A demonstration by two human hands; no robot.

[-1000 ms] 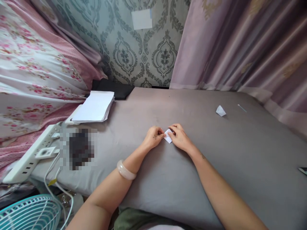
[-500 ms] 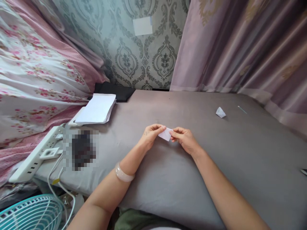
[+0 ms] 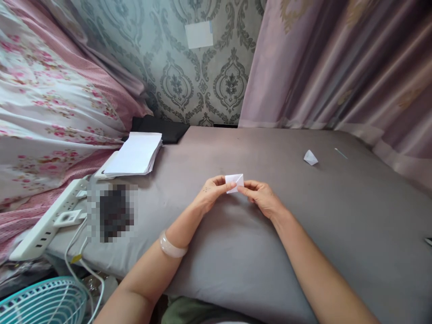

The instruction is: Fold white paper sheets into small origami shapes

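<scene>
A small folded piece of white paper (image 3: 231, 179) is held up between both hands, above the grey-covered surface (image 3: 270, 252). A diagonal crease or flap edge runs to its upper right corner. My left hand (image 3: 213, 191) grips its left side, thumb across the front and fingers behind. On the lower right edge, my right hand (image 3: 259, 194) pinches the paper between thumb and fingers. Farther off to the right lies another folded white paper piece (image 3: 310, 158), standing up in a pointed shape.
A stack of white paper (image 3: 135, 155) lies at the back left, before a black flat item (image 3: 168, 129). A white power strip (image 3: 47, 220) with cables runs along the left edge, beside a blurred-out dark object (image 3: 117, 213). A fan (image 3: 43, 301) stands lower left. A thin stick (image 3: 340, 153) lies right.
The folded paper has been turned between my hands: it now sits more upright and slightly higher, showing a face with a diagonal line. My left thumb has moved onto its front.
</scene>
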